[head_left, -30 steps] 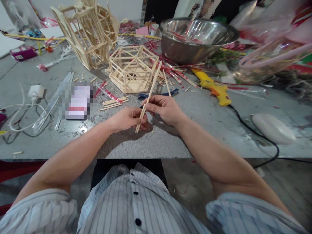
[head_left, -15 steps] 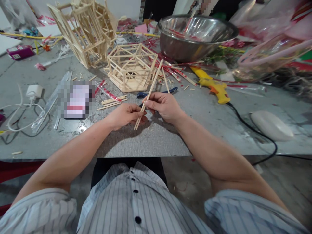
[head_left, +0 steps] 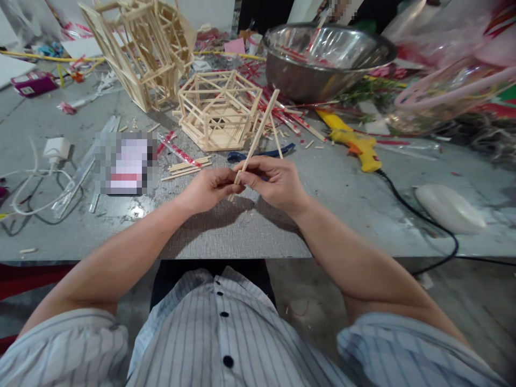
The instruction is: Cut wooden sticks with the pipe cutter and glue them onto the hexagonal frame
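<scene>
Both my hands pinch thin wooden sticks (head_left: 260, 131) that slant up and away from me above the table. My left hand (head_left: 212, 188) is closed around their lower ends. My right hand (head_left: 278, 180) meets it there, thumb and fingers pressed against the sticks. How many sticks are held is hard to make out. Just beyond stands a hexagonal stick frame (head_left: 220, 115) with a slatted base. To its left a taller stick structure (head_left: 145, 59) leans. Several loose sticks (head_left: 185, 167) lie near my left hand, and a dark blue tool (head_left: 237, 156) lies partly hidden behind my right.
A yellow glue gun (head_left: 357, 142) lies to the right, its black cord trailing past a white oval object (head_left: 449, 207). A steel bowl (head_left: 282, 75) stands at the back. On the left are a phone (head_left: 127, 161) and a white charger (head_left: 56, 150).
The held sticks have slid upward between my fingers, so less shows below my hands. Their angle has shifted a little. My hands have drawn closer together.
</scene>
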Demonstrator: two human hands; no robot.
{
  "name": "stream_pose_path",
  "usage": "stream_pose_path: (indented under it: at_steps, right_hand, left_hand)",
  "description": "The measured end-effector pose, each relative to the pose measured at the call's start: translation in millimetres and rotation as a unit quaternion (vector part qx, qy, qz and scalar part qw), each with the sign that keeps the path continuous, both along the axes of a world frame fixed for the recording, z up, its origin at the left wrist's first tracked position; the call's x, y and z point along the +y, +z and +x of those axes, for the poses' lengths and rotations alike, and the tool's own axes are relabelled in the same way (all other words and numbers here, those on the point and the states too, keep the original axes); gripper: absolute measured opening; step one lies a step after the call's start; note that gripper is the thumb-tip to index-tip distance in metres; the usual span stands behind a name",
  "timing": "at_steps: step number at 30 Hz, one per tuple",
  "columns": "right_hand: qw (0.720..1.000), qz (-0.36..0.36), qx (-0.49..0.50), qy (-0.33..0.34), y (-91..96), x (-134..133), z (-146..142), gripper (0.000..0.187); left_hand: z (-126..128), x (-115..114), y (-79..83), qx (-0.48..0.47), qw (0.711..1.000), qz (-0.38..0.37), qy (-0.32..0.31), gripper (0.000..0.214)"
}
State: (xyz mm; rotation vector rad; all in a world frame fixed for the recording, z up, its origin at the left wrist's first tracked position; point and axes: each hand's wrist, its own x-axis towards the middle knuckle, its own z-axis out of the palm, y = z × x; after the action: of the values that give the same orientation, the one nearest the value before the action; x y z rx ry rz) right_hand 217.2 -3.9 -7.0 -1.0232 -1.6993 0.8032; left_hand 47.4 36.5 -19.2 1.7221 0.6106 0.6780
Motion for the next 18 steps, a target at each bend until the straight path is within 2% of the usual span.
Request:
stream_pose_path:
  at_steps: [7,15,18]
  right_hand:
    - [0.998,0.051,-0.037,0.015,-2.7,1.2,2.5,0.018]
    - [0.996,0.069,-0.048,0.027,-2.8,1.3,1.6,0.015]
    - [0.996,0.062,-0.059,0.024,-3.3,3.6,3.8,0.02]
  left_hand:
    - [-1.4,4.0,-10.0,0.011,0.994,0.112,-0.001,0.015]
    - [-2.6,-0.2,-2.5,0.092,0.973,0.209,0.028,0.017]
    - [-2.1,-2.5,1.9,0.108,0.97,0.215,0.036,0.018]
